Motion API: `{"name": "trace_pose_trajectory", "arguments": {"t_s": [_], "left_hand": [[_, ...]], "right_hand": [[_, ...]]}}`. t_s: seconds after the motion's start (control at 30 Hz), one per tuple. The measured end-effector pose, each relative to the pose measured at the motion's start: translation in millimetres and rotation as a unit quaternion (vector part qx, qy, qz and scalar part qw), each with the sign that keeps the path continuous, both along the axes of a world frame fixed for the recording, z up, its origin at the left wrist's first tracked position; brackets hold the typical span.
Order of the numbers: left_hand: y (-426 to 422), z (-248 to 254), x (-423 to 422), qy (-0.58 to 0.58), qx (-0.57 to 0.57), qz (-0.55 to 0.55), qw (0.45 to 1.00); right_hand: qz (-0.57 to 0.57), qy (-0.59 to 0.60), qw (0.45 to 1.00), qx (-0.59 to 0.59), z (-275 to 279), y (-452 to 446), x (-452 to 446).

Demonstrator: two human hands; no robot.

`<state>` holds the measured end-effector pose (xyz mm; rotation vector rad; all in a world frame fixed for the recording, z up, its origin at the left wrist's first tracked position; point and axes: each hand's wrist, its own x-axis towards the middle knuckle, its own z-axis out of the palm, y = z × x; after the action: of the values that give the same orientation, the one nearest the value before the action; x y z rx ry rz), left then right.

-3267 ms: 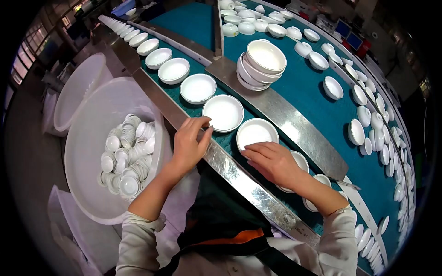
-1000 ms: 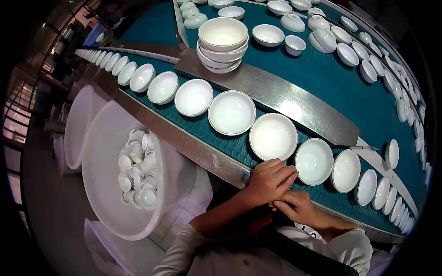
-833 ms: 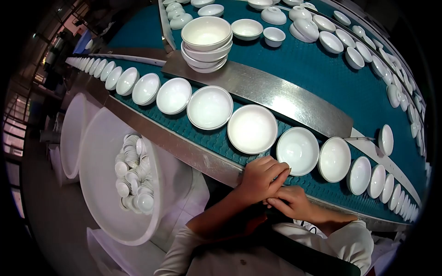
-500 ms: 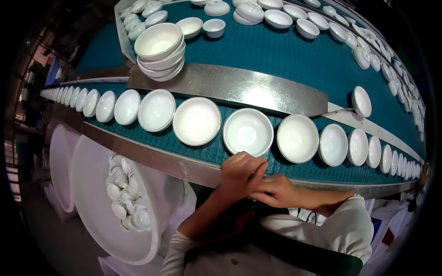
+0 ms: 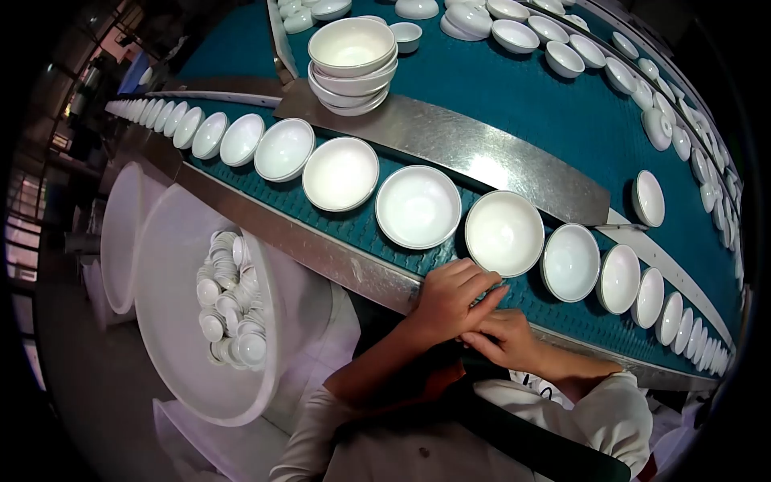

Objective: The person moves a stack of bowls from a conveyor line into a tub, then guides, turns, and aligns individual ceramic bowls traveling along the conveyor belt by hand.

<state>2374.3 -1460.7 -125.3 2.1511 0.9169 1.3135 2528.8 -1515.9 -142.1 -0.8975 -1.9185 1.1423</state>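
Note:
My left hand [image 5: 459, 299] rests at the front edge of the narrow conveyor belt, fingers loosely stretched and thumb apart, holding nothing. Its fingertips are near the lower rim of a white bowl [image 5: 503, 233]; I cannot tell whether they touch. Against its wrist side lies my right hand [image 5: 507, 336], thumb pointing left, its other fingers partly hidden, with nothing visible in it. White bowls stand tilted in a long row on the green belt, their insides facing me. One more bowl [image 5: 418, 207] is just left of my hands.
A bowl stack [image 5: 353, 52] stands on the metal plate [image 5: 474, 165] behind the row. Beyond, a wide green belt [image 5: 498, 104] carries many bowls. One bowl [image 5: 648, 198] stands near the plate's right end. At lower left, a large white tub [image 5: 165, 313] holds piled small white pieces.
My view has turned, so the bowl stack and tub appear shifted in the picture. Both hands stay close together, the left thumb now further from its fingers.

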Motion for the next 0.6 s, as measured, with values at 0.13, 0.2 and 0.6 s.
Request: {"name": "trace_pose_trajectory", "arguments": {"t_s": [0.13,0.2,0.6], "left_hand": [[-8,-6,16,0.024,-0.018,0.005,1.000],[-14,-9,26,0.029,-0.024,-0.006,0.999],[-40,-22,83,0.031,-0.005,0.011,0.999]], "right_hand": [[-0.010,-0.014,1.000,0.003,-4,-8,16],[-0.009,-0.015,1.000,0.011,-2,-12,25],[-0.015,-0.015,0.999,0.042,-14,-41,83]]}}
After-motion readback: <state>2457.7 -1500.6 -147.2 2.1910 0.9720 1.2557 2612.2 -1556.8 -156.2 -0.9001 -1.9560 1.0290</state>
